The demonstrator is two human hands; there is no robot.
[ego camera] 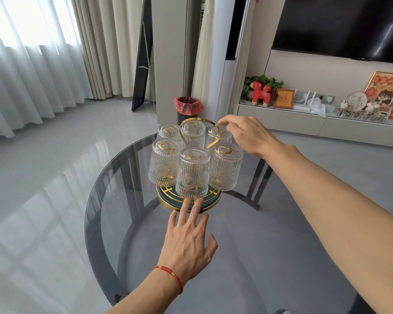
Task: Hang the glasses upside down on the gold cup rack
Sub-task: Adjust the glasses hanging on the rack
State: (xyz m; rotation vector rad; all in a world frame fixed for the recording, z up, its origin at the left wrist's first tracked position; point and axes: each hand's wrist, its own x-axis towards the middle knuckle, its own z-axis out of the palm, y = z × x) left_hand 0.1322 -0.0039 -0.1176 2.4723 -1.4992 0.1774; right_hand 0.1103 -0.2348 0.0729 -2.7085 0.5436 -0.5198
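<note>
The gold cup rack (183, 132) stands on the round smoked-glass table (247, 234), on a green and gold round base (210, 201). Several ribbed clear glasses hang upside down on it; the nearest glass (192, 174) faces me, flanked by a left glass (163, 165) and a right glass (226, 168). My right hand (245, 134) pinches the rack's gold loop handle at its top right. My left hand (188, 241), with a red string bracelet, lies flat with fingers spread, its fingertips touching the front rim of the base.
A black bin with a red bag (188, 107) stands on the grey floor behind the table. A low TV cabinet (304, 120) with ornaments runs along the right wall. Curtains hang at the left.
</note>
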